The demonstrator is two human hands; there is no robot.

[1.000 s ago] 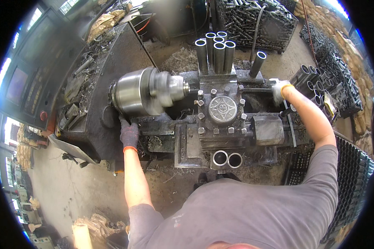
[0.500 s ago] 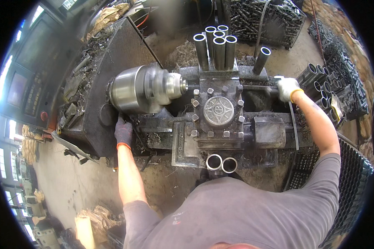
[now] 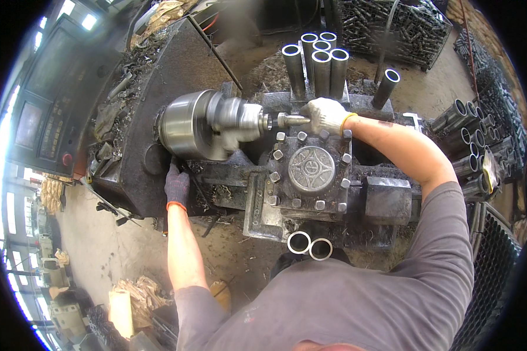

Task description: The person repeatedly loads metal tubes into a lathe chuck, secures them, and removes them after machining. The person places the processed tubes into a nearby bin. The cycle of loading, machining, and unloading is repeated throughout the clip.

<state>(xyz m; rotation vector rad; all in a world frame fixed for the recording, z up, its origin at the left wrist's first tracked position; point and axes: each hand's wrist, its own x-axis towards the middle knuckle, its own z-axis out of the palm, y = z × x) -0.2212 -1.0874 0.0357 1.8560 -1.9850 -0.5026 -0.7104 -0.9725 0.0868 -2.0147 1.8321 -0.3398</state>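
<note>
My right hand (image 3: 327,114), in a white glove with a yellow cuff, is closed around a stepped metal rod (image 3: 293,120). The rod's end points left, close to the tip of a shiny metal workpiece (image 3: 246,121) in the lathe chuck (image 3: 187,124). Chuck and workpiece look smeared, as if spinning. Below the chuck, my left hand (image 3: 177,185) in a dark glove with a red cuff reaches up against the machine's front. Its fingers look closed, but what they grip is hidden. Right of the chuck stands the square tool post (image 3: 311,169) with bolts round its top.
Several steel tubes (image 3: 322,67) stand upright behind the tool post, and a single tube (image 3: 386,88) stands to their right. Two tube ends (image 3: 309,244) show in front of me. More tubes (image 3: 471,137) are stacked at right. A control panel (image 3: 47,123) is at left.
My right hand has moved left from the machine's right side to behind the tool post, where the rod now shows in it. My left hand stays below the chuck. The whole view has shifted slightly.
</note>
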